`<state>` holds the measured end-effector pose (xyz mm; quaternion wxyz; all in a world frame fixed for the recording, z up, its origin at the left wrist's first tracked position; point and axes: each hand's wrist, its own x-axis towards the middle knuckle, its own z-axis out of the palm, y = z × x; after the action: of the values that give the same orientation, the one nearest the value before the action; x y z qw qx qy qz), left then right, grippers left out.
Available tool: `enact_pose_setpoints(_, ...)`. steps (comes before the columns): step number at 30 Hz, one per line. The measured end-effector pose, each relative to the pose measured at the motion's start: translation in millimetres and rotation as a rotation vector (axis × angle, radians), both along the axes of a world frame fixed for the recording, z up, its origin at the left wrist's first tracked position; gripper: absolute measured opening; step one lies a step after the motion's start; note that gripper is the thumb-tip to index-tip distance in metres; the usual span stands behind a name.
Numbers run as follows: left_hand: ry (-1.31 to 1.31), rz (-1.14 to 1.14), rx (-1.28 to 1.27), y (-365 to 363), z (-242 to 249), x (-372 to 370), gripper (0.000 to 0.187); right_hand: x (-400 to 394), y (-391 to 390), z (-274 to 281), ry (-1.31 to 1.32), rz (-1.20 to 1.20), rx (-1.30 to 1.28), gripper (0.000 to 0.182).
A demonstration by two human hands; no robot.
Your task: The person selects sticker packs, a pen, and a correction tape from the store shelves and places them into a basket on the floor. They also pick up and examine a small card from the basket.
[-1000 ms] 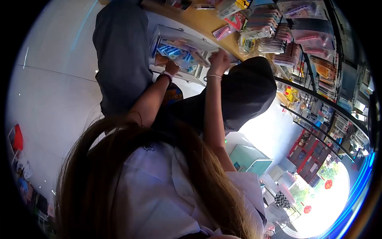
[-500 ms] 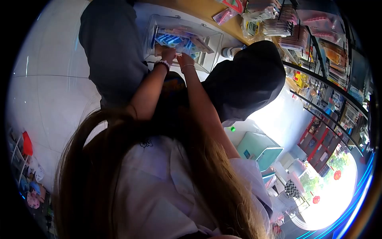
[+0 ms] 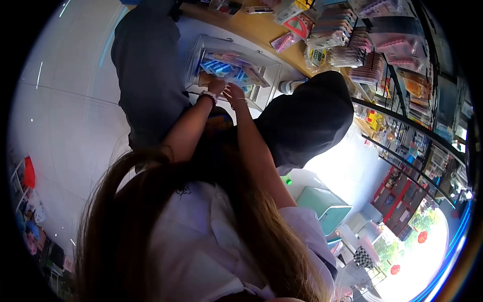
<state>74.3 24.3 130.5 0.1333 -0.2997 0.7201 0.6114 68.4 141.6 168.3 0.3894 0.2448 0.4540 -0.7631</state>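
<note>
Head: right hand [image 3: 234, 94] now beside left hand [image 3: 216, 86]

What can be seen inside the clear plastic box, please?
The clear plastic box holds blue items and a flat pale brown strip. The left hand and right hand cover part of its near side, so whatever lies behind them or beneath the items cannot be seen.

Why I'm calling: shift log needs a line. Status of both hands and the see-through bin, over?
Left hand and right hand close together at see-through bin, near side; grip unclear. Blue packets inside. Hands partly block view.
</note>
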Motion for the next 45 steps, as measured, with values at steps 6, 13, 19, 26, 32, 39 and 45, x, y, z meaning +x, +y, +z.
enact_pose_setpoints(6,-0.108,0.011,0.122,-2,-36,-3,0.03,-3,-24,20,-0.115,-0.193,0.231,0.027)
enact_pose_setpoints(13,-0.218,0.517,0.526,15,-32,1,0.026,9,-5,-60,0.265,0.249,0.556,0.021)
enact_pose_setpoints(19,-0.028,0.216,0.288,14,-17,18,0.025,20,-41,54,-0.308,-0.423,0.515,0.02)
enact_pose_setpoints(26,0.261,-0.388,-0.417,17,55,31,0.015,21,-27,3,-0.367,-0.619,0.296,0.038)
enact_pose_setpoints(32,0.334,-0.233,-0.295,20,104,21,0.01,25,-10,-3,-0.156,-0.364,0.062,0.047)
enact_pose_setpoints(39,0.003,0.824,0.716,36,145,-35,0.011,-18,-19,44,0.377,-0.067,0.868,0.032)
enact_pose_setpoints(45,0.453,0.697,0.888,17,246,-50,0.016,-33,-53,239,1.009,-0.478,0.677,0.015)
